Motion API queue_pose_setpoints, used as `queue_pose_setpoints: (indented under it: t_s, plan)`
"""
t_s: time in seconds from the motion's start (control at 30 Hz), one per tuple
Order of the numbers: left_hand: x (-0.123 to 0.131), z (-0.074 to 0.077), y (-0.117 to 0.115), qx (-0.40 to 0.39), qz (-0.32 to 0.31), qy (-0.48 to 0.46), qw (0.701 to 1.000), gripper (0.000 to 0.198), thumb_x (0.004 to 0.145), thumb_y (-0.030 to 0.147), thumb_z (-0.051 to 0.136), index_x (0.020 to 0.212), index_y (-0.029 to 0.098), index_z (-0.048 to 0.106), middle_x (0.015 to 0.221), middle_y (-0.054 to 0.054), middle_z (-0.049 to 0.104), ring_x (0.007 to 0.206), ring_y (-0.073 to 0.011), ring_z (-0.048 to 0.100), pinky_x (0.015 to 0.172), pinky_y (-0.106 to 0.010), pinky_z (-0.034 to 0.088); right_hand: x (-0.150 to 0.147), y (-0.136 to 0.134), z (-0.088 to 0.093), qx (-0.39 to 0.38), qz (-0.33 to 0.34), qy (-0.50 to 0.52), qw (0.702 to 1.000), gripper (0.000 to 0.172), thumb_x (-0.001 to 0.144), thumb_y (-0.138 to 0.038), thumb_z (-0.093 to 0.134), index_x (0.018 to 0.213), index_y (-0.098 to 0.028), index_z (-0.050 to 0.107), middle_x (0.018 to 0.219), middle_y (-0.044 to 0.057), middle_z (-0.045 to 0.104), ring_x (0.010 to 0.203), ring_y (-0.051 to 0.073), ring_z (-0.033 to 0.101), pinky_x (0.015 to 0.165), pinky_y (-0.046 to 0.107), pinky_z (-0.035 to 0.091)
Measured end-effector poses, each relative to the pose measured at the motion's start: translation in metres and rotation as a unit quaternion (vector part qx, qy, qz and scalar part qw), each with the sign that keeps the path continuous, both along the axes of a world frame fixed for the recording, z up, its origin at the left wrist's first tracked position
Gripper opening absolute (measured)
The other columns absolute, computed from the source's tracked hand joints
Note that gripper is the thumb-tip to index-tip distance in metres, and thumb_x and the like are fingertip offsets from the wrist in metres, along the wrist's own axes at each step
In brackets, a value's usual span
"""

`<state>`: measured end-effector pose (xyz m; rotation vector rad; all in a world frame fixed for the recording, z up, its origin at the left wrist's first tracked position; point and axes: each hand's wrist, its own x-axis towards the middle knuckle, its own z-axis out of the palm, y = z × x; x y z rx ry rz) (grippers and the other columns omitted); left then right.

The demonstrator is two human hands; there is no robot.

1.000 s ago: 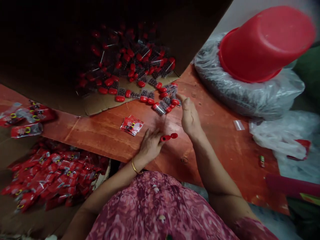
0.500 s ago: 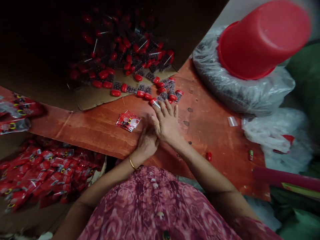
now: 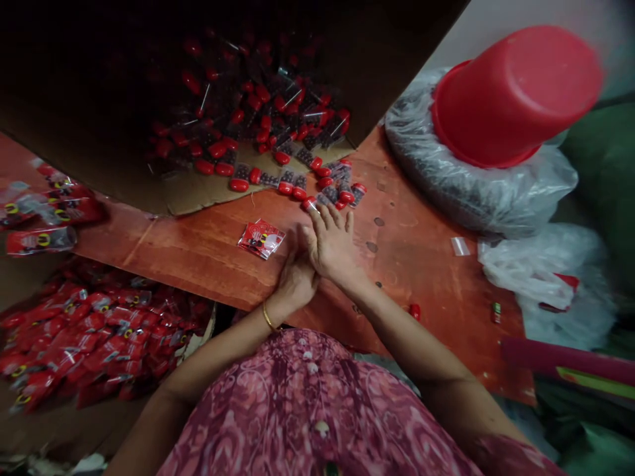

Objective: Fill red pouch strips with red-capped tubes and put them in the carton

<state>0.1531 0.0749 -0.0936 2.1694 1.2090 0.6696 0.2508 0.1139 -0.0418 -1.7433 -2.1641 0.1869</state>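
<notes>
The right hand (image 3: pixel 333 246) lies wide open, fingertips just beside red-capped tubes (image 3: pixel 310 204) at twelve o'clock; the left hand (image 3: pixel 296 281) (fingers hidden under the right) could be holding something, I can't tell.

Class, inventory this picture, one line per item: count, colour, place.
Capped tubes: many, red-and-clear, on cardboard.
Cardboard box: one, brown, far side.
Wooden tabletop: one, reddish orange, centre.
Packets: many, red, lower left.
Lone packet: one, red, on tabletop.
Plastic tub: one, red, upside down on bag.
Clear plastic bag: one, dark contents, right.
White plastic bag: one, white, right.
Left hand: one, gold bangle, on tabletop.
Right hand: one, fingers near tubes.
</notes>
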Motion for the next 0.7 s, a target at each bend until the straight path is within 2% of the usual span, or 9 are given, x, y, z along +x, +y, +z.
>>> queue_pose_setpoints:
  t_s: [0.07, 0.13, 0.2, 0.27, 0.37, 0.43, 0.5, 0.57, 0.7]
  plan:
    - [0.000, 0.000, -0.001, -0.003, 0.006, -0.007, 1.000, 0.035, 0.087, 0.020, 0.039, 0.119, 0.013, 0.054, 0.124, -0.015, 0.060, 0.125, -0.0261, 0.047, 0.110, -0.051, 0.027, 0.005, 0.003, -0.003, -0.024, 0.025, 0.049, 0.998, 0.056, 0.096, -0.049, 0.018, 0.118, -0.018, 0.059, 0.126, 0.012, 0.060, 0.124, 0.029, 0.046, 0.106, 0.056, 0.027]
    - [0.000, 0.001, -0.002, -0.002, 0.013, -0.013, 1.000, 0.034, 0.089, 0.021, 0.039, 0.119, 0.014, 0.052, 0.127, -0.014, 0.059, 0.125, -0.0249, 0.047, 0.110, -0.051, 0.027, 0.010, 0.005, -0.005, -0.069, 0.041, 0.114, 0.990, 0.067, 0.096, -0.051, 0.007, 0.110, -0.018, 0.064, 0.111, 0.011, 0.067, 0.111, 0.025, 0.058, 0.097, 0.047, 0.041]
    - [0.000, 0.002, -0.003, 0.002, 0.012, -0.016, 1.000, 0.031, 0.090, 0.023, 0.038, 0.115, 0.016, 0.053, 0.127, -0.013, 0.059, 0.125, -0.0239, 0.047, 0.110, -0.050, 0.027, 0.014, 0.006, -0.006, -0.099, 0.044, 0.152, 0.982, 0.072, 0.094, -0.054, 0.003, 0.105, -0.019, 0.065, 0.102, 0.009, 0.070, 0.101, 0.023, 0.063, 0.088, 0.041, 0.047]
    - [0.000, 0.004, -0.003, 0.004, 0.006, -0.015, 1.000, 0.028, 0.092, 0.025, 0.035, 0.109, 0.017, 0.056, 0.124, -0.012, 0.060, 0.125, -0.0238, 0.046, 0.109, -0.049, 0.027, 0.016, 0.006, -0.002, -0.106, 0.046, 0.146, 0.982, 0.071, 0.094, -0.056, 0.005, 0.103, -0.020, 0.066, 0.100, 0.008, 0.070, 0.100, 0.023, 0.063, 0.087, 0.041, 0.048]
    - [-0.001, 0.008, -0.002, -0.002, 0.001, -0.002, 1.000, 0.028, 0.092, 0.027, 0.034, 0.102, 0.017, 0.058, 0.119, -0.012, 0.062, 0.121, -0.0251, 0.049, 0.107, -0.050, 0.029, 0.016, 0.010, 0.016, -0.087, 0.066, 0.110, 0.988, 0.067, 0.095, -0.052, 0.006, 0.110, -0.021, 0.064, 0.103, 0.008, 0.069, 0.103, 0.025, 0.061, 0.091, 0.045, 0.045]
    - [-0.002, 0.011, -0.002, -0.015, -0.004, 0.006, 1.000, 0.025, 0.091, 0.025, 0.037, 0.102, 0.018, 0.058, 0.114, -0.010, 0.064, 0.118, -0.0253, 0.051, 0.106, -0.050, 0.031, 0.015, 0.013, 0.028, -0.050, 0.072, 0.080, 0.993, 0.063, 0.097, -0.047, 0.006, 0.118, -0.023, 0.060, 0.112, 0.008, 0.066, 0.111, 0.025, 0.056, 0.098, 0.049, 0.039]
    - [-0.002, 0.011, -0.002, -0.027, -0.009, 0.007, 1.000, 0.025, 0.090, 0.023, 0.038, 0.104, 0.017, 0.058, 0.112, -0.010, 0.065, 0.119, -0.0254, 0.051, 0.106, -0.050, 0.031, 0.014, 0.013, 0.032, -0.012, 0.060, 0.039, 0.997, 0.057, 0.097, -0.045, 0.009, 0.123, -0.024, 0.056, 0.121, 0.008, 0.061, 0.120, 0.027, 0.049, 0.104, 0.053, 0.031]
    - [0.001, 0.006, -0.002, -0.027, -0.010, 0.002, 1.000, 0.028, 0.089, 0.022, 0.039, 0.109, 0.017, 0.058, 0.118, -0.011, 0.063, 0.122, -0.0261, 0.049, 0.107, -0.049, 0.029, 0.012, 0.008, 0.024, 0.008, 0.039, -0.004, 0.999, 0.053, 0.097, -0.047, 0.016, 0.127, -0.022, 0.052, 0.128, 0.010, 0.056, 0.128, 0.030, 0.041, 0.106, 0.058, 0.024]
    - [0.009, -0.007, -0.002, -0.021, 0.011, -0.002, 1.000, 0.037, 0.086, 0.015, 0.040, 0.120, 0.017, 0.054, 0.132, -0.011, 0.055, 0.130, -0.0250, 0.041, 0.112, -0.045, 0.024, 0.013, -0.015, -0.016, -0.011, 0.018, -0.048, 0.999, 0.052, 0.095, -0.048, 0.023, 0.130, -0.018, 0.048, 0.132, 0.015, 0.052, 0.131, 0.032, 0.037, 0.105, 0.062, 0.023]
